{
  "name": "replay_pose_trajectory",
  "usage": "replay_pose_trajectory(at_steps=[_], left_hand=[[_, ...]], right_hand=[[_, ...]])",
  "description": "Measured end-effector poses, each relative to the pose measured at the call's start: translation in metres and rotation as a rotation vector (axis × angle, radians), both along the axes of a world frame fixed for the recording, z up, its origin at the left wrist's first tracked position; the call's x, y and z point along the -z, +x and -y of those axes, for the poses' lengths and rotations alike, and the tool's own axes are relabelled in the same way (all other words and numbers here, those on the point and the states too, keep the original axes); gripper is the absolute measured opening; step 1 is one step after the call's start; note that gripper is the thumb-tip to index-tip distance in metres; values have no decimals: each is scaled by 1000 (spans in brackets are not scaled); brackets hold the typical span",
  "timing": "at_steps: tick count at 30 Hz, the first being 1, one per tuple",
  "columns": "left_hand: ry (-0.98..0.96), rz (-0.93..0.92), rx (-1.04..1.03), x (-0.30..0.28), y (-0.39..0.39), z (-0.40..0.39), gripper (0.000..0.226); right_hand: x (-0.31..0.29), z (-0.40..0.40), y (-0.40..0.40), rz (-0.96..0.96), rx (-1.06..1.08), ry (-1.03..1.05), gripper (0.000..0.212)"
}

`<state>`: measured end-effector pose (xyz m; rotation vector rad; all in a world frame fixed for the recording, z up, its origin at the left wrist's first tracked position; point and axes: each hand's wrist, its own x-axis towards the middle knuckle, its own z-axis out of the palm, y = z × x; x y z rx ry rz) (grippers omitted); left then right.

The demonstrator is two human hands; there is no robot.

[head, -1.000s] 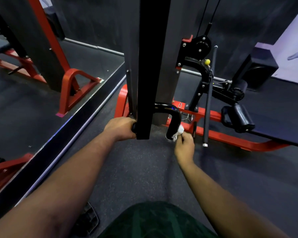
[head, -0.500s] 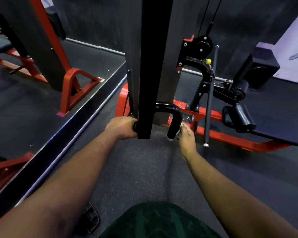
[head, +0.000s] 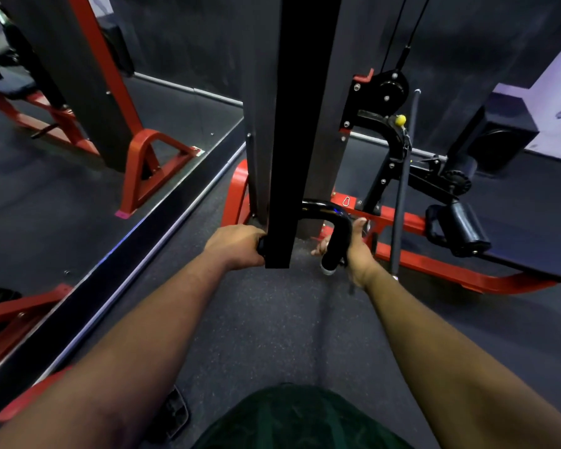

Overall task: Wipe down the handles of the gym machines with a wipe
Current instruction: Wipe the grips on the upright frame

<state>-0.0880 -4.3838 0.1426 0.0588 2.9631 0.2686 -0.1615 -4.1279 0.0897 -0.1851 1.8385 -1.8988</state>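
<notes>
Both hands on the curved glossy black metal handle (head: 332,218) of the red-framed cable machine (head: 412,251).

Head view: the left hand (head: 235,246) grips the handle's left end behind a black upright post (head: 300,124); the right hand (head: 353,251) wraps the right end, fingertips (head: 319,249) showing past it. The wipe is hidden.

The black upright post (head: 280,176) covers the left end of the curved black handle (head: 329,215) and the fingers of the left hand (head: 235,246), so how that hand holds cannot be seen. The right hand (head: 353,251) wraps the handle's downturned end from behind; only fingertips show on the near side, and the wipe is not visible — just a pale patch at the handle's tip (head: 328,270), too small to identify. Both cables (head: 399,37) run out of the top edge. The padded bench (head: 531,241) is cut by the right edge.
</notes>
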Motion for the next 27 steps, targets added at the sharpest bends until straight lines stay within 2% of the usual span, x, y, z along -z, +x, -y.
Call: replay_pose_trajectory(at_steps=[3, 7, 10, 13, 16, 18, 20, 24, 26, 27], left_hand=[[6, 3, 0, 0, 2, 1, 20], [1, 2, -3, -1, 1, 3, 21], [2, -8, 3, -2, -1, 2, 21], [9, -3, 12, -2, -3, 2, 21], [3, -9, 19, -1, -5, 3, 21], [2, -18, 17, -2, -6, 4, 23], [-5, -23, 15, -2, -7, 5, 25], [-19, -21, 13, -5, -8, 5, 23], [-12, -22, 14, -5, -8, 6, 23], [-4, -21, 9, -5, -8, 6, 23]], right_hand=[[-19, 0, 6, -29, -38, -40, 114], [-50, 13, 1, -84, 163, -44, 108], [-29, 21, 17, -141, 361, 16, 98], [13, 21, 39, -156, 453, 95, 96], [0, 33, 49, -131, 578, 63, 81], [-27, 45, 44, -266, 701, 60, 81], [-49, 56, 37, -456, 736, 73, 79], [-51, 58, 35, -844, 611, 261, 44], [-37, 51, 37, -906, 623, 321, 34], [-30, 47, 34, -850, 669, 288, 32]])
